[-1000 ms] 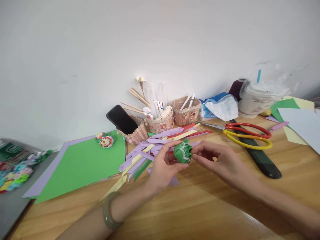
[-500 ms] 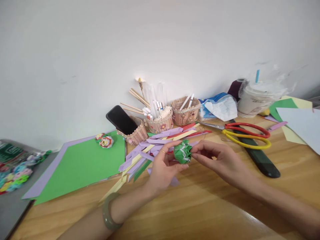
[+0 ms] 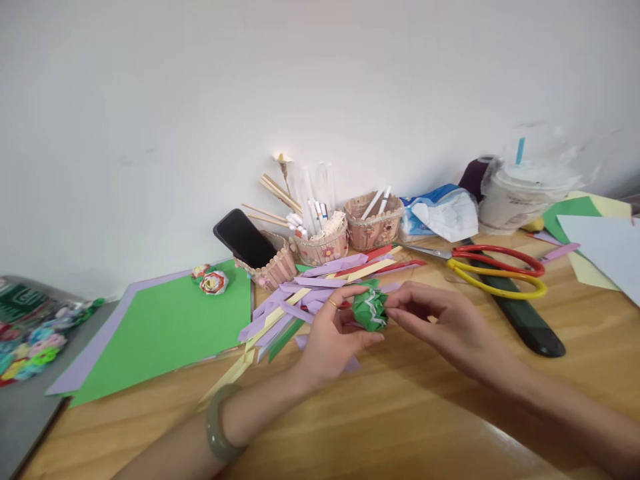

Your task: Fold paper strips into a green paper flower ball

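My left hand (image 3: pixel 333 337) holds a small green folded-paper piece (image 3: pixel 370 308) with a white zigzag line, between its thumb and fingers. Closed in a pinch, my right hand (image 3: pixel 433 317) touches the right side of that piece. Behind my left hand lies a pile of folded paper strips (image 3: pixel 313 281) in purple, yellow, red and green. Two small coiled paper pieces (image 3: pixel 213 283) in white, red and yellow rest on a green sheet (image 3: pixel 175 333) at the left.
Scissors (image 3: pixel 500 252) lie over a long dark tool (image 3: pixel 533 323) at the right. Along the wall stand small baskets (image 3: pixel 373 230) with pens, a phone (image 3: pixel 244 239), a tissue pack (image 3: pixel 445 213) and a lidded cup (image 3: pixel 520 200). More paper (image 3: pixel 605 250) lies at far right.
The green piece has turned slightly in my fingers. Otherwise the whole view has shifted a little, and both hands keep nearly the same pose.
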Motion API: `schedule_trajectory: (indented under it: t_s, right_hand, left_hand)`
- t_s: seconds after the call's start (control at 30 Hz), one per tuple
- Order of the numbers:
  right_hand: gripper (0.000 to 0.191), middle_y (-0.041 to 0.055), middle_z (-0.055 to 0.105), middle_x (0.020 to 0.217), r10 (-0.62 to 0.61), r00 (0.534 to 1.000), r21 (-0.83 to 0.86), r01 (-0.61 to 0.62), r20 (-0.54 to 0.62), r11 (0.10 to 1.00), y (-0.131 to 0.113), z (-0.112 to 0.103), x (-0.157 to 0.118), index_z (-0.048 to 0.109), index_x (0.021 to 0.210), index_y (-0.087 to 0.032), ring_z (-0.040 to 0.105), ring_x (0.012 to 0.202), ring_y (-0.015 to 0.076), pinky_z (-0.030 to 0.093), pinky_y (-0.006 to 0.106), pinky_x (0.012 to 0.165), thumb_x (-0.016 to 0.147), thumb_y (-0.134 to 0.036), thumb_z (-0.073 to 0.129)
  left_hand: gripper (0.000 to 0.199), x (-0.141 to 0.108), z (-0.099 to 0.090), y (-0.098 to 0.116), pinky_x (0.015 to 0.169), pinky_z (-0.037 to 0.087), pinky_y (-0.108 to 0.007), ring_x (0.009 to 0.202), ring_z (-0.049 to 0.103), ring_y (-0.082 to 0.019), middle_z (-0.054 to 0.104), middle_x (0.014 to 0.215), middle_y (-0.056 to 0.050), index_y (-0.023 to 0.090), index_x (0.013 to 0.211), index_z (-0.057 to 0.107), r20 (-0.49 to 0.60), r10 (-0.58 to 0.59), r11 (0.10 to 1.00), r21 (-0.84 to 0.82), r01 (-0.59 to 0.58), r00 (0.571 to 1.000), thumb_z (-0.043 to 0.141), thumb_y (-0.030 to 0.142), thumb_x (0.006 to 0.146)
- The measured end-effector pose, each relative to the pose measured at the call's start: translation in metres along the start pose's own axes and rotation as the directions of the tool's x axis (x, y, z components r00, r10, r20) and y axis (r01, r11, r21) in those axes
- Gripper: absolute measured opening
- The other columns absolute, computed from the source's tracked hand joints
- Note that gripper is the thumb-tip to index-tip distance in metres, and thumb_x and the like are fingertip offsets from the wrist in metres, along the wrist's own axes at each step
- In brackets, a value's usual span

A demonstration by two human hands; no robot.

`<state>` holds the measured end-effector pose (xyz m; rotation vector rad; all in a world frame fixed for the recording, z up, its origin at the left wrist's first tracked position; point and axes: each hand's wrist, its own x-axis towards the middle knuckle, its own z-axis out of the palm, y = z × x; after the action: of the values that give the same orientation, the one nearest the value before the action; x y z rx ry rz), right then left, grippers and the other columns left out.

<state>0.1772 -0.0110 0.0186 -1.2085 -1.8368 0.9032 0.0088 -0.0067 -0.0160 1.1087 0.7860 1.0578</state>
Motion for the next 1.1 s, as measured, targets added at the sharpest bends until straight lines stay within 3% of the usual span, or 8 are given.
schedule_trajectory:
  t_s: [0.17, 0.37, 0.6, 0.8, 0.97, 1.1]
  right_hand:
    - [0.02, -0.0018, 0.056, 0.059, 0.144, 0.987, 0.147, -0.154, 0.077, 0.977, -0.0053, -0.0039, 0.0019, 0.063, 0.074, -0.018, 0.044, 0.049, 0.0099, 0.031, 0.022, 0.043, 0.08, -0.032, 0.05]
    - [0.018, 0.003, 0.062, 0.071, -0.008, 1.0, -0.041, 0.009, 0.026, 0.999, -0.0049, -0.0029, -0.0005, 0.064, 0.076, -0.017, 0.051, 0.06, 0.0133, 0.038, 0.024, 0.051, 0.08, -0.03, 0.051]
    - [0.021, 0.0047, 0.065, 0.076, 0.098, 0.99, 0.09, -0.108, 0.101, 0.99, -0.0039, -0.0043, 0.0025, 0.063, 0.077, -0.017, 0.057, 0.07, 0.0178, 0.044, 0.028, 0.061, 0.079, -0.035, 0.052]
    - [0.022, 0.0024, 0.064, 0.069, 0.176, 0.975, 0.089, -0.189, 0.132, 0.978, -0.0032, -0.0036, 0.0039, 0.064, 0.08, -0.016, 0.047, 0.05, 0.0107, 0.037, 0.023, 0.044, 0.078, -0.035, 0.053]
    - [0.02, 0.0044, 0.065, 0.074, 0.053, 0.993, 0.028, -0.056, 0.102, 0.998, -0.0023, -0.0038, 0.003, 0.063, 0.077, -0.016, 0.054, 0.062, 0.0143, 0.041, 0.024, 0.051, 0.079, -0.033, 0.052]
    - [0.018, 0.0033, 0.062, 0.067, -0.045, 0.998, -0.124, 0.049, 0.04, 0.991, -0.0001, -0.0032, 0.0017, 0.063, 0.078, -0.017, 0.05, 0.055, 0.0134, 0.039, 0.024, 0.048, 0.08, -0.029, 0.05]
  left_hand:
    - [0.051, 0.0007, -0.0016, -0.001, 0.074, 0.048, -0.027, 0.082, 0.059, -0.013, 0.064, 0.093, 0.0, 0.023, 0.103, 0.052, 0.003, 0.049, 0.999, -0.003, -0.049, 0.999, 0.074, 0.009, 0.058]
    - [0.052, 0.0, 0.0, 0.0004, 0.072, 0.048, -0.027, 0.078, 0.06, -0.012, 0.064, 0.088, 0.001, 0.023, 0.102, 0.051, -0.021, 0.063, 0.998, -0.02, -0.064, 0.998, 0.073, 0.008, 0.058]
    - [0.052, -0.0007, 0.0001, 0.0017, 0.072, 0.047, -0.028, 0.08, 0.059, -0.014, 0.064, 0.09, 0.001, 0.023, 0.102, 0.052, -0.022, 0.027, 1.0, -0.016, -0.027, 0.999, 0.074, 0.01, 0.057]
    - [0.051, -0.0001, 0.0001, 0.002, 0.069, 0.048, -0.024, 0.076, 0.06, -0.011, 0.065, 0.087, 0.001, 0.023, 0.101, 0.051, -0.047, 0.042, 0.998, -0.036, -0.044, 0.998, 0.073, 0.008, 0.058]
    - [0.05, -0.0004, 0.0002, 0.0033, 0.07, 0.048, -0.024, 0.077, 0.059, -0.01, 0.065, 0.088, 0.002, 0.023, 0.101, 0.051, -0.02, 0.028, 0.999, -0.024, -0.029, 0.999, 0.073, 0.008, 0.058]
    - [0.051, -0.001, 0.0008, 0.0043, 0.07, 0.048, -0.025, 0.077, 0.059, -0.011, 0.064, 0.088, 0.0, 0.021, 0.101, 0.052, -0.023, -0.002, 1.0, -0.01, 0.002, 1.0, 0.075, 0.01, 0.056]
